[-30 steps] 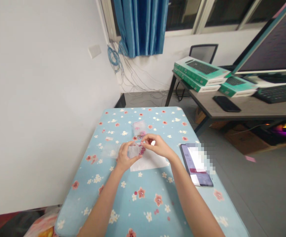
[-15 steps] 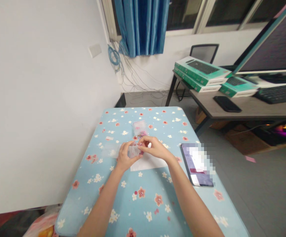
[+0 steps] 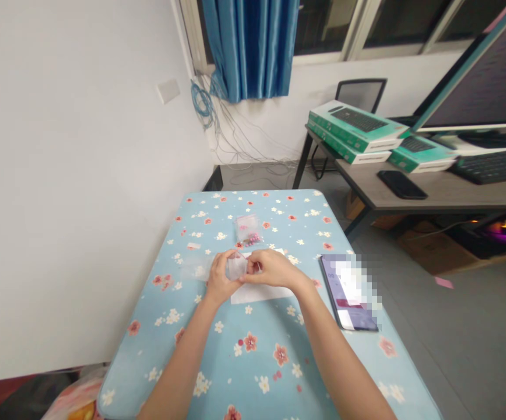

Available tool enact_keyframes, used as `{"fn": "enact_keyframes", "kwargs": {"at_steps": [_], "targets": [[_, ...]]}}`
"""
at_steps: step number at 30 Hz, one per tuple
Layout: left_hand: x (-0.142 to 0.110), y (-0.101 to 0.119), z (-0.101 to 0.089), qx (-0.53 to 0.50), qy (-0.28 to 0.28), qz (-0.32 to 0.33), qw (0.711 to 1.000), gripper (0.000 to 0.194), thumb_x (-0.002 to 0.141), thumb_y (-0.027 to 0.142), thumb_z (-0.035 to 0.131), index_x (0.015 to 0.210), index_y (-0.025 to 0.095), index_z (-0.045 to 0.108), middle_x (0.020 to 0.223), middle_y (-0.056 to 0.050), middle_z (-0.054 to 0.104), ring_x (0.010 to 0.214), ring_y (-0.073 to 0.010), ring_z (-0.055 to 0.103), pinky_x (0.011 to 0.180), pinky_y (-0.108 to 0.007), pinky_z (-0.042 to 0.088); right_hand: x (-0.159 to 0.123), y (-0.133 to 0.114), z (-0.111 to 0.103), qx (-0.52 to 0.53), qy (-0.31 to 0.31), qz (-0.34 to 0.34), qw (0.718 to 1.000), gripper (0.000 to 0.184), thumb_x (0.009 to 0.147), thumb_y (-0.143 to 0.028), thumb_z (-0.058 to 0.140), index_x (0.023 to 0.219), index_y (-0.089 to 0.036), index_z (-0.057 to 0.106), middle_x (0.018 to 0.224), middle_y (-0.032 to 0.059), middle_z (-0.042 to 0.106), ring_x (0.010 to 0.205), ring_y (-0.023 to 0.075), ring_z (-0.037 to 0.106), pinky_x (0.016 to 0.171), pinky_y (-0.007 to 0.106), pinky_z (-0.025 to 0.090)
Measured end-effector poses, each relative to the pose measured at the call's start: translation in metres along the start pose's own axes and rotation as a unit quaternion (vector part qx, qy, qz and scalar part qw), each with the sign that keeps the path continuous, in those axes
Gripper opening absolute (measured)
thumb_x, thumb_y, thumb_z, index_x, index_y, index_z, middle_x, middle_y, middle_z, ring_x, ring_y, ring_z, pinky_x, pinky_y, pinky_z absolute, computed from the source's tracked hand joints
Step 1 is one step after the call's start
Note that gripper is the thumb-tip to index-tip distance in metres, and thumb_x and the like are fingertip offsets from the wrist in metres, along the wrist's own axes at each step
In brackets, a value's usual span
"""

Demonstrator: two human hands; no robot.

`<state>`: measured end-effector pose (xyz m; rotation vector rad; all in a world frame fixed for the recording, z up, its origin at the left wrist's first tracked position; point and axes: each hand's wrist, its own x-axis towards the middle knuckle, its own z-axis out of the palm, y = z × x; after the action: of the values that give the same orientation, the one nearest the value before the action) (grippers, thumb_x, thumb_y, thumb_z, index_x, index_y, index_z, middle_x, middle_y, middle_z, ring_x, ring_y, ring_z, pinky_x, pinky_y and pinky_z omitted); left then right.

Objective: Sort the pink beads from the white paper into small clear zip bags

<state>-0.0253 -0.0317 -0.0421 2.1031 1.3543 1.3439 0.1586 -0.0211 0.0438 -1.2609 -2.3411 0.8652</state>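
A white wall (image 3: 78,175) fills my left, and a blue curtain (image 3: 249,49) hangs at the window (image 3: 327,29) above tangled cables (image 3: 203,105). A desk (image 3: 449,195) and mesh chair (image 3: 361,94) stand right, on grey floor (image 3: 454,338).

Place: a small office or computer room.
Desk: a gray desk (image 3: 463,195) holds a big computer screen (image 3: 475,70) and a black keyboard (image 3: 493,166).
Boxes: green keyboard boxes (image 3: 353,125) sit on the desk.
Chair: a black office chair (image 3: 361,93) stands behind the desk.
Wires: many computer wires (image 3: 227,122) hang down the wall under a blue curtain (image 3: 248,46).
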Motion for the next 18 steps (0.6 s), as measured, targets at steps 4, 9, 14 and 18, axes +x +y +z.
{"fn": "enact_keyframes", "kwargs": {"at_steps": [4,9,14,18], "targets": [[0.000,0.002,0.001,-0.006,0.013,-0.021,1.000,0.057,0.066,0.036,0.074,0.115,0.020,0.049,0.098,-0.008,0.062,0.092,-0.0221,0.061,0.086,-0.040,0.050,0.001,-0.001,-0.002,0.006,0.005,-0.012,1.000,0.018,0.076,-0.031,0.066,0.067,-0.016,0.061,0.064,-0.0007,0.058,0.058,0.0100,0.047,0.056,0.023,0.028],[-0.001,0.003,0.001,-0.021,0.013,-0.038,0.999,0.058,0.068,0.038,0.074,0.117,0.019,0.048,0.101,-0.008,0.063,0.093,-0.0216,0.061,0.087,-0.039,0.050,-0.001,0.005,-0.007,0.032,0.009,-0.018,0.999,0.010,0.078,-0.021,0.061,0.069,-0.016,0.063,0.067,0.0002,0.060,0.061,0.0107,0.049,0.057,0.022,0.030],[0.000,0.001,-0.001,-0.030,0.065,-0.055,0.996,0.027,0.086,0.036,0.054,0.105,0.018,0.055,0.095,-0.008,0.065,0.088,-0.0185,0.062,0.081,-0.033,0.050,-0.001,0.012,-0.009,0.040,0.019,-0.026,0.999,0.011,0.081,-0.021,0.058,0.073,-0.016,0.065,0.070,0.0006,0.062,0.062,0.0109,0.051,0.059,0.022,0.033],[0.002,0.001,-0.004,-0.043,0.101,-0.075,0.991,0.022,0.090,0.036,0.046,0.091,0.018,0.059,0.084,-0.005,0.065,0.081,-0.0166,0.062,0.076,-0.029,0.050,0.000,0.014,-0.006,0.045,0.028,-0.032,0.998,0.009,0.080,-0.020,0.059,0.074,-0.017,0.064,0.072,0.0007,0.063,0.062,0.0110,0.051,0.060,0.022,0.034]]}}
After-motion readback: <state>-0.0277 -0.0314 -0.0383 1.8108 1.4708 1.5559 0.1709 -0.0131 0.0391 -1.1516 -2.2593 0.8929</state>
